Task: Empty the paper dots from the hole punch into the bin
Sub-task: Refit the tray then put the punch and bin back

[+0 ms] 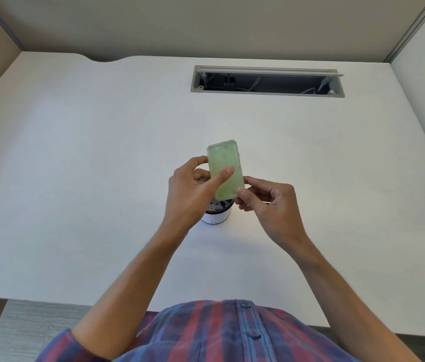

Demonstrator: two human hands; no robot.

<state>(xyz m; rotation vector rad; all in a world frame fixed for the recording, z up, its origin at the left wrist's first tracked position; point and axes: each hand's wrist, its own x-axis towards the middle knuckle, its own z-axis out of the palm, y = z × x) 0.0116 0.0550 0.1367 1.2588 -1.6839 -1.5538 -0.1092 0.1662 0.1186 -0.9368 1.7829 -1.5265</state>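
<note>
A pale green hole punch (225, 163) is held above the white desk (101, 178), its flat translucent base cover turned up toward me. My left hand (193, 189) grips its left side, thumb pressed across the cover. My right hand (266, 202) pinches the punch's near right corner between thumb and fingers. Directly under the punch's near end stands a small round white bin (216, 214) with white paper dots lying inside; my hands hide most of its rim.
A recessed cable tray (267, 81) with its lid open is set into the desk at the back. Grey partition walls (206, 24) close off the far side and both sides. The desk's near edge runs by my checked shirt (232, 333).
</note>
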